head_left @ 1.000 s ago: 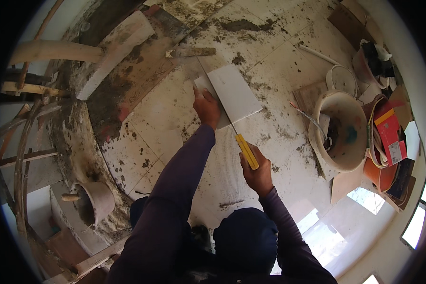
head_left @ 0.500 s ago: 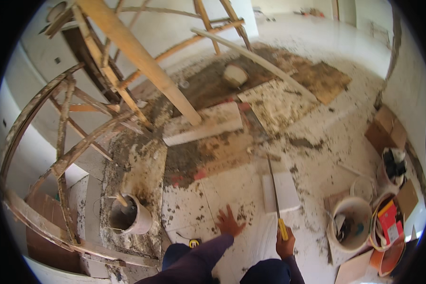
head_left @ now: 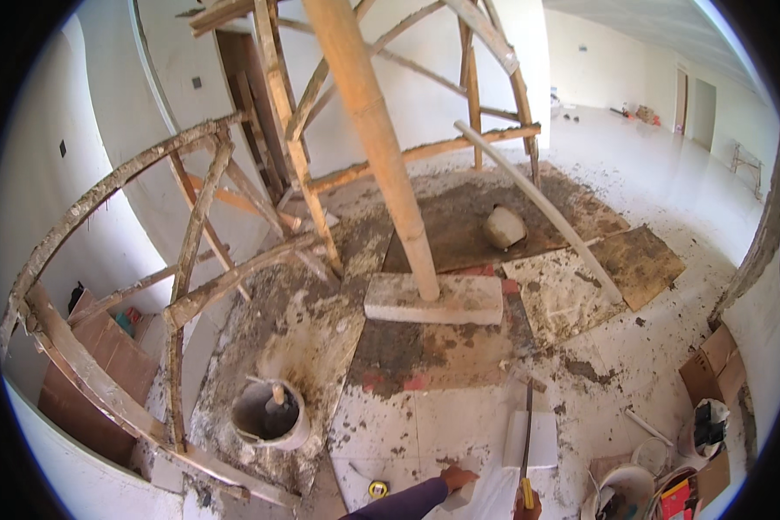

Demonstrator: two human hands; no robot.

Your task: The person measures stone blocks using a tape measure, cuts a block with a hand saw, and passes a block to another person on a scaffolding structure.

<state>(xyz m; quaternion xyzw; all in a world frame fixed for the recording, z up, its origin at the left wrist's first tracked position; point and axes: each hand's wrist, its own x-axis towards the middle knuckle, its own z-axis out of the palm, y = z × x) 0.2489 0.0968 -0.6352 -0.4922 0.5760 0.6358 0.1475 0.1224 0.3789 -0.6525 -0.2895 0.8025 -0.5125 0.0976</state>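
My right hand [head_left: 527, 505], at the lower edge, is wrapped round the yellow handle of a handsaw [head_left: 529, 433]. The saw's long narrow blade points away from me, beside a white rectangular block [head_left: 542, 440] on the floor. To its left, my left hand [head_left: 459, 477] is closed over a small pale block piece [head_left: 464, 497], its fingers toward the right. The lower part of that piece is cut off from clear sight. A yellow and black tape measure [head_left: 378, 490] lies left of my left forearm.
At left stand a bucket [head_left: 273, 425] with a stick in it and a curved wooden frame [head_left: 186, 251]. A bamboo pole [head_left: 390, 165] rests on a long pale block [head_left: 433, 310] ahead. Tubs [head_left: 624, 490] and a cardboard box [head_left: 715, 364] are at right.
The view has tilted up, so the floor sits lower. My left hand, spread flat on the floor before, has moved right and closed over the small pale piece. My right hand still holds the saw.
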